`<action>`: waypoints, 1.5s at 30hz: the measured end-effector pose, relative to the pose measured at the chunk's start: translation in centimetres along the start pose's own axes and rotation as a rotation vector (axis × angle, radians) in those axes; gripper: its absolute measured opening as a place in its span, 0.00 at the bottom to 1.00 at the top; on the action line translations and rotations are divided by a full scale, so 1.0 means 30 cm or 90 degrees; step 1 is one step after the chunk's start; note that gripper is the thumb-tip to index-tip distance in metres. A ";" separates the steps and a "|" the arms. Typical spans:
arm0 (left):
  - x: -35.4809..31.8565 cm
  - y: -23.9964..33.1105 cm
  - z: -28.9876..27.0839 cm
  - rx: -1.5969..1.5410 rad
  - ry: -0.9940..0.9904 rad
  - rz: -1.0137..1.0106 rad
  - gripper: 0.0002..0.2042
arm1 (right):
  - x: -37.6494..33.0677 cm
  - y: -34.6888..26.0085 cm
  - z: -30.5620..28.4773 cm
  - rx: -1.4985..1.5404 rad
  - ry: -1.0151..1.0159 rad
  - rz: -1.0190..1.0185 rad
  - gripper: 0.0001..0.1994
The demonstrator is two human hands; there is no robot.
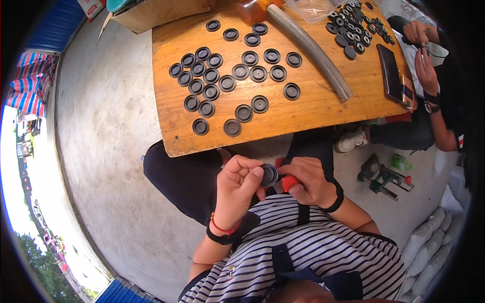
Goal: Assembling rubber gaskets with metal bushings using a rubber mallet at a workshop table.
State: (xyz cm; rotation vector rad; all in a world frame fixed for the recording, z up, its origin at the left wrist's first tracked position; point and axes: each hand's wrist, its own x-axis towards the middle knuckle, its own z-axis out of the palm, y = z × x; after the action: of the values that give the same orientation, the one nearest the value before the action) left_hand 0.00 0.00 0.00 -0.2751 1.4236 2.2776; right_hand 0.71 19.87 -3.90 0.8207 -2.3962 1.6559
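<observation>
My left hand (236,186) pinches a round black rubber cap (269,175) between thumb and fingers, above my lap and in front of the table edge. Close on its right, my right hand (314,181) is closed round a small tool with a red handle (289,183). The tool's working end points toward the cap's rim; it is too small and partly hidden to name, and I cannot tell if it touches. Many similar black caps (211,76) lie spread over the left and middle of the wooden table (174,139).
A grey tube (313,53) crosses the tabletop. Behind it, to the right, lies a heap of black rings and discs (348,28). A dark phone (389,70) sits by a co-worker's hands (424,60). On the floor stand a green metal device (381,177) and a bottle (400,162).
</observation>
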 end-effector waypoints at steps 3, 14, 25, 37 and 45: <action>-0.001 -0.002 0.003 -0.007 -0.008 0.001 0.04 | 0.006 -0.003 0.009 -0.038 0.023 -0.001 0.19; -0.024 0.004 -0.006 -0.004 -0.045 -0.031 0.03 | 0.000 0.008 0.018 0.073 0.083 0.221 0.18; -0.022 0.004 -0.027 -0.032 -0.041 -0.030 0.03 | 0.004 -0.020 0.039 0.015 0.029 0.005 0.18; -0.004 0.013 -0.040 0.029 -0.051 -0.062 0.05 | 0.000 -0.001 0.029 0.158 0.027 0.100 0.21; -0.020 0.033 -0.026 0.044 -0.142 -0.090 0.05 | 0.028 0.020 0.023 0.051 0.000 0.263 0.16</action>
State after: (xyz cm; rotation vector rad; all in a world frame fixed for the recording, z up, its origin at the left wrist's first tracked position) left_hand 0.02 -1.21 0.66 -0.0930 1.3211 2.0703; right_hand -0.15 19.10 -4.37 0.3447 -2.6484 1.8949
